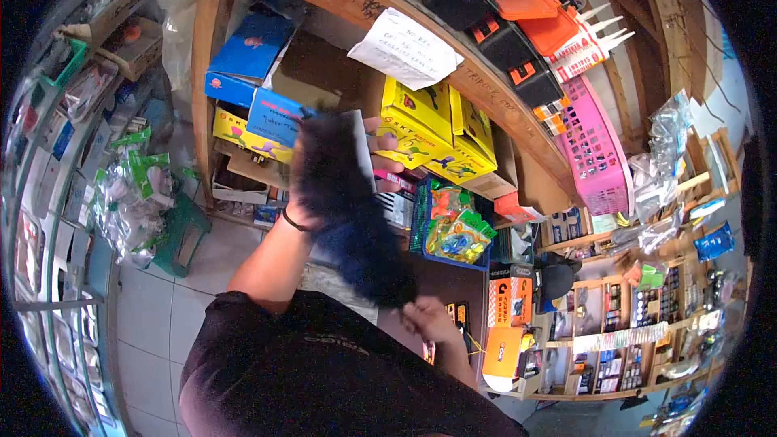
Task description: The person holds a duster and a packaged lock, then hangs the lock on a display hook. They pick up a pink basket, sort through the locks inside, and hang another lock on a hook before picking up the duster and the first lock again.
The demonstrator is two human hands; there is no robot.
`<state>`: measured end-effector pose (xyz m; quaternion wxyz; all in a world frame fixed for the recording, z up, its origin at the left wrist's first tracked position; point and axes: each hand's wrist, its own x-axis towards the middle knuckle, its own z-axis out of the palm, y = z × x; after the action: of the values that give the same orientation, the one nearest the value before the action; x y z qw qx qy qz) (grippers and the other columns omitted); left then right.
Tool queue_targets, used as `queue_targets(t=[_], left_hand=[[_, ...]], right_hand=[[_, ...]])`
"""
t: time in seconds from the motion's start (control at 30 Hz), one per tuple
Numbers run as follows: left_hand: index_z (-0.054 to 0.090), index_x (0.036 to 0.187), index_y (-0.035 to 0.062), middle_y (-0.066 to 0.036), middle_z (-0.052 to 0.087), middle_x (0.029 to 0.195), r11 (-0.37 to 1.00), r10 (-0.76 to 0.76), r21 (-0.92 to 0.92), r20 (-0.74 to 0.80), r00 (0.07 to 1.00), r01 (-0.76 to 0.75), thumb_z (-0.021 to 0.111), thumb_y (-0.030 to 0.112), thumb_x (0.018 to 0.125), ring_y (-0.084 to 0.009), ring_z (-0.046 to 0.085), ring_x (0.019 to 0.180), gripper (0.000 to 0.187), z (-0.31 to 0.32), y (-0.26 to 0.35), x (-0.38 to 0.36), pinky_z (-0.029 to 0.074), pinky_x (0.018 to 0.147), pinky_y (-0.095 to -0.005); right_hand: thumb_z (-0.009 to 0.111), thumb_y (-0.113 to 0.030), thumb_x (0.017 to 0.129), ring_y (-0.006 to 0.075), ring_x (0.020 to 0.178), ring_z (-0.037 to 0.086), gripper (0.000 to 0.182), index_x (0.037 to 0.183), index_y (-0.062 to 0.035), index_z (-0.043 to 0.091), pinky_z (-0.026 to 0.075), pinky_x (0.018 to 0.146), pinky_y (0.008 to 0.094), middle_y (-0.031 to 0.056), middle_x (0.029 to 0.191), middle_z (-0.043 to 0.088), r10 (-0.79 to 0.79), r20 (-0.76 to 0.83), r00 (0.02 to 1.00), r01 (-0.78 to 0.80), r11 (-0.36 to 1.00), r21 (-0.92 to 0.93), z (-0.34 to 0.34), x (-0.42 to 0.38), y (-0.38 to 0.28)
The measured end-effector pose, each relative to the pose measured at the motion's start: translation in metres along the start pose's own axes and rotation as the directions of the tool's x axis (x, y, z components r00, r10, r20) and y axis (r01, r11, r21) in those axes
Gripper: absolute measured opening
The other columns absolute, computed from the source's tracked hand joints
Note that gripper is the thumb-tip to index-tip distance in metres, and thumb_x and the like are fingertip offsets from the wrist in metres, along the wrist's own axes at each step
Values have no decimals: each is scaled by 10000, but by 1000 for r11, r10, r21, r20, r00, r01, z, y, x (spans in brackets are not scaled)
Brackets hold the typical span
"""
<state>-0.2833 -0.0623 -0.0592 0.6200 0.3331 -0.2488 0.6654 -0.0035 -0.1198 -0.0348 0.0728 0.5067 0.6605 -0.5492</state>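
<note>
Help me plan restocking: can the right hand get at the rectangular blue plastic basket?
Probably not yet: the right hand appears to grip a long dark fluffy duster, though nothing visible blocks the blue plastic basket.

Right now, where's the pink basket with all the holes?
In the head view, the pink basket is at the upper right, beside the sloping wooden beam and just below the red-and-white tubes with pointed white nozzles.
</note>
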Motion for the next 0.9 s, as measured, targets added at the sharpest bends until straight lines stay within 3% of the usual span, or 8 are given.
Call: queue_targets(t=[0.07, 0.27, 0.33, 0.4, 0.53, 0.63, 0.73, 0.9], left_hand=[[323, 1244, 10, -154, 423, 1216, 974, 212, 186, -554, 805, -129, 274, 577, 826, -276, 451, 1083, 707, 44, -3, 6, 348, 931, -399], [271, 1260, 5, -208, 425, 1193, 996, 31, -75, -146, 989, -42, 324, 544, 821, -354, 479, 1022, 697, 1, -7, -7, 363, 888, -500], [298, 1255, 17, -172, 415, 1217, 971, 230, 185, -574, 786, -149, 255, 580, 826, -303, 441, 1089, 709, 41, -12, 8, 345, 928, -438], [309, 1256, 28, -150, 416, 1223, 985, 173, 93, -534, 827, -146, 216, 593, 826, -272, 421, 1118, 716, 30, -20, 6, 336, 942, -405], [300, 1264, 38, -134, 420, 1224, 1000, -14, 10, 22, 1000, 14, 251, 564, 836, -276, 427, 1108, 680, 0, -16, 3, 339, 931, -430], [349, 1228, 43, -116, 466, 1157, 945, 297, 308, -660, 690, -112, 307, 555, 825, -279, 482, 1016, 653, 55, -37, 17, 359, 899, -444], [364, 1216, 46, -114, 479, 1138, 981, 141, 186, -467, 873, -59, 306, 607, 800, -273, 486, 991, 701, 23, -54, -5, 369, 886, -422], [364, 1186, 29, -139, 529, 992, 897, 257, 442, -502, 826, -11, 323, 571, 816, -258, 559, 835, 658, 35, -79, 12, 473, 712, -409]], right_hand=[[480, -276, 861, 54, 411, 396, 298, 678, -59, 572, 306, 371, 204, -25, 498, 457, -22, -235, 972, 100, 940, 325, -2, 8, 17], [501, -277, 852, 65, 484, 383, 266, 805, -34, 599, 332, 451, 227, -16, 540, 461, 94, -26, 995, -95, 995, -9, -8, -4, -3], [498, -272, 855, 74, 497, 393, 257, 805, -40, 597, 334, 455, 242, -23, 567, 488, 6, -161, 987, 40, 960, 277, -18, 7, 21], [496, -265, 857, 70, 490, 389, 251, 792, -42, 593, 323, 444, 239, -31, 549, 470, -14, -157, 988, 38, 988, 153, -2, 6, 23], [487, -268, 862, 63, 454, 378, 261, 743, -54, 579, 300, 410, 225, -35, 510, 422, -133, 151, 980, 119, 988, 98, -16, 5, 27], [466, -288, 867, 65, 391, 379, 302, 717, -49, 573, 288, 356, 220, -15, 486, 439, -106, -92, 990, 126, 962, 243, -29, 6, 31], [459, -306, 867, 64, 388, 372, 309, 739, -49, 572, 284, 356, 221, -15, 492, 435, -103, 124, 987, 81, 981, 175, -40, -2, 46], [449, -280, 870, 82, 400, 368, 266, 794, -36, 520, 303, 370, 233, -2, 524, 423, -213, -118, 970, 244, 844, 477, -106, -47, 48]])
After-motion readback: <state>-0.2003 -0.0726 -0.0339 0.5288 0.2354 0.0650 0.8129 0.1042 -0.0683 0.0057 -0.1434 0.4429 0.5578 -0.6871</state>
